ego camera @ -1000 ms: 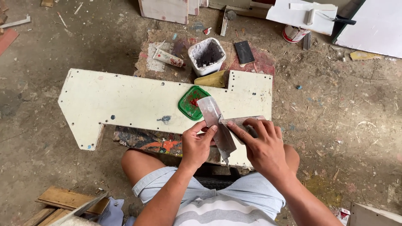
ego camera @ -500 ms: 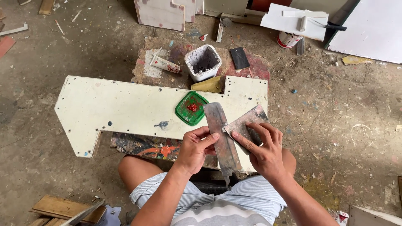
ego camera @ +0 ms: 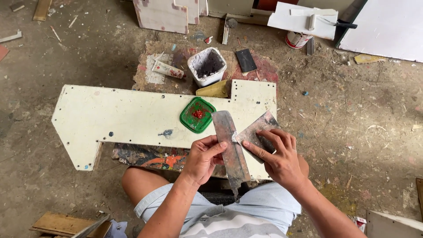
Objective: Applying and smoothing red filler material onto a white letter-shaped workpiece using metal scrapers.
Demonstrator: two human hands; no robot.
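Scrapers (ego camera: 229, 147) in both hands; white tub (ego camera: 207, 66) holds dark paste

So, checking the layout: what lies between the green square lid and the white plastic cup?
In the head view, a yellowish wedge-shaped block lies between green square lid and white plastic cup.

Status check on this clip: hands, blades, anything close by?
Left hand grips long scraper blade. Right hand presses wide scraper against its edge. Green lid with red paste sits beside them on white board.
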